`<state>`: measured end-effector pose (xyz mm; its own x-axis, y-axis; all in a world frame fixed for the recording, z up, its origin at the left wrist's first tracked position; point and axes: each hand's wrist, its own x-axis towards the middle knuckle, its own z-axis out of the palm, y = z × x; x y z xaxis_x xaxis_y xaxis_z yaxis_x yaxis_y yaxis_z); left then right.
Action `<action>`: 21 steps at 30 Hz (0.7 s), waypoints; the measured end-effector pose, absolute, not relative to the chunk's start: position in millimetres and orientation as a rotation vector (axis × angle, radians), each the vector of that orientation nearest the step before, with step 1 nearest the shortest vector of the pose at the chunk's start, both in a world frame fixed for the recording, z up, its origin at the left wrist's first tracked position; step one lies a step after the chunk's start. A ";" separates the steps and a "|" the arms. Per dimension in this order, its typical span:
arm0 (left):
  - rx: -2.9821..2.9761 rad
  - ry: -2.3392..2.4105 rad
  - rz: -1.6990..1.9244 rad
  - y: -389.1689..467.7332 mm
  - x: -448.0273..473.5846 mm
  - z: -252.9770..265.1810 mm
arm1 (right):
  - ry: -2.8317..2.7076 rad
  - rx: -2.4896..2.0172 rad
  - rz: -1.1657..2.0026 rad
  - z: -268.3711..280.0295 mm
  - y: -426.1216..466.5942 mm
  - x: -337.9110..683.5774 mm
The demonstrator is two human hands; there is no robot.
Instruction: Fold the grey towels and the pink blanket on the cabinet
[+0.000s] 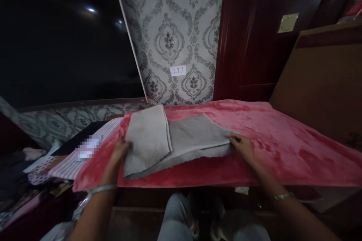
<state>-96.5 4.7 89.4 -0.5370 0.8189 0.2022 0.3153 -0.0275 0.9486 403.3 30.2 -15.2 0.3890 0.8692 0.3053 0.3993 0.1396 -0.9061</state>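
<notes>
Two hands worked well apart near the centre of the frame, the left hand [122, 148] clamped on the left edge of a grey cloth [195, 132] and the right hand [241, 144] pinching its right end. That cloth lay on the pink blanket [291, 147], left of centre, its left part folded over and its layers uneven along the lower edge. An unequal pull could have skewed those layers or shifted the fold, and dragging might have rucked the soft-looking blanket beneath.
</notes>
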 end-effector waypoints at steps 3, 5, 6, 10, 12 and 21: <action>1.626 2.112 1.477 -13.2 -87.1 53.7 | -1.150 -1.433 0.685 -21.2 18.3 392.5; 2.022 1.967 1.235 -31.9 -59.7 33.1 | -1.079 -1.406 0.851 -21.2 16.2 386.5; 2.181 1.861 1.046 -40.5 -42.9 25.5 | -1.058 -1.399 0.916 -19.8 16.7 383.7; 2.311 1.920 0.517 -55.5 12.3 13.2 | -1.094 -1.412 1.058 -10.9 21.6 373.6; 2.320 2.029 0.394 -52.4 22.4 12.5 | -1.094 -1.412 1.107 -6.8 22.1 370.3; 1.852 1.939 1.387 -12.1 -48.1 63.1 | -0.782 -1.109 1.180 43.1 25.3 369.2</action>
